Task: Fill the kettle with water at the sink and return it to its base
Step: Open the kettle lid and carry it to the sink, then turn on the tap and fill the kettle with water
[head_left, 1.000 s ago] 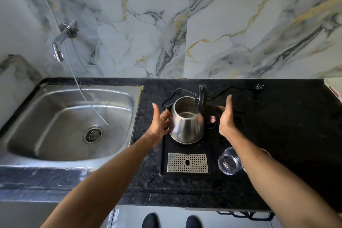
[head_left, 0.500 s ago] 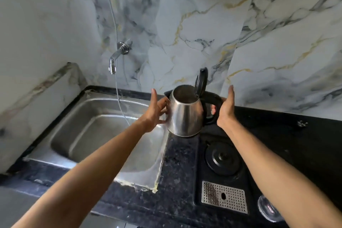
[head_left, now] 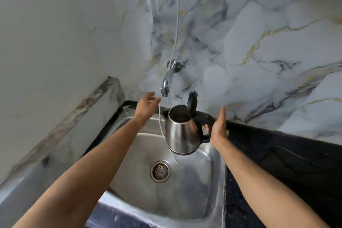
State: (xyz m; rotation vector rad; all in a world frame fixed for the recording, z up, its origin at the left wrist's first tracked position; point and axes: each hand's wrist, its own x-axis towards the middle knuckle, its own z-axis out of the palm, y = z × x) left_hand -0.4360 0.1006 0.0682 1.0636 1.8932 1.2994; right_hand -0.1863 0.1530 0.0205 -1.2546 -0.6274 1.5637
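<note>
A steel kettle (head_left: 180,133) with its black lid flipped up hangs in the air over the steel sink (head_left: 201,181). My right hand (head_left: 218,127) is shut on its black handle. The wall tap (head_left: 167,81) sits just above and left of the kettle's mouth; no water is running. My left hand (head_left: 148,105) is off the kettle, fingers apart, reaching up beside the tap's spout. The kettle's base is out of view.
A thin white tube (head_left: 176,29) hangs down the marble wall past the tap and into the sink. The drain (head_left: 160,171) lies below the kettle. Black granite counter (head_left: 288,163) runs to the right; a marble side wall closes the left.
The kettle has come off its base and travelled left over the sink, under the tap. My left hand let go of the kettle body and rose toward the tap.
</note>
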